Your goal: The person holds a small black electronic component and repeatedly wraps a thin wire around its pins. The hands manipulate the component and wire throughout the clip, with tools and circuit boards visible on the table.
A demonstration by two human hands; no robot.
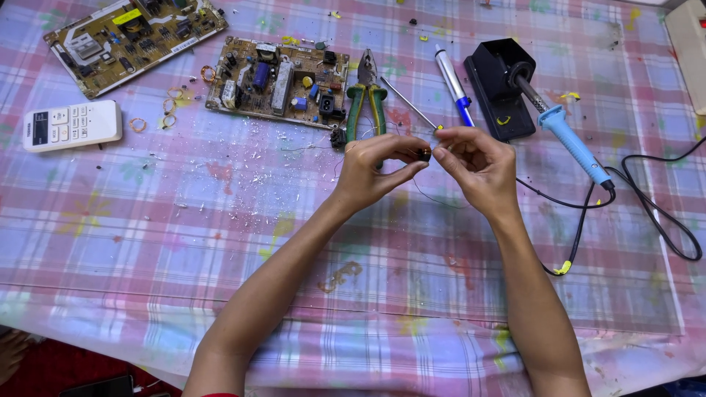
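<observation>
Small dark component point(424, 154) pinched in left hand point(371, 167) grip, fingers closed. Right hand point(474, 165) fingertips closed too, touching same part. Above bench point(147, 242), near pliers point(366, 99).

Small dark part point(424, 154) mostly hidden, perhaps a component; second circuit board point(132, 40) cut off.

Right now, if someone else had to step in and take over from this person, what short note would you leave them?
Left hand: raised over the table, fingers pinching a small dark part.
Right hand: fingertips meet the same part from the other side; a thin wire hangs below it.
On the checked cloth: green-handled pliers and a circuit board just beyond the hands, a second board far left, a white remote, a blue soldering iron in its black stand.
Done: cannot tell; white scraps litter the cloth.
Left: the part is still in hand, not set down.
</observation>
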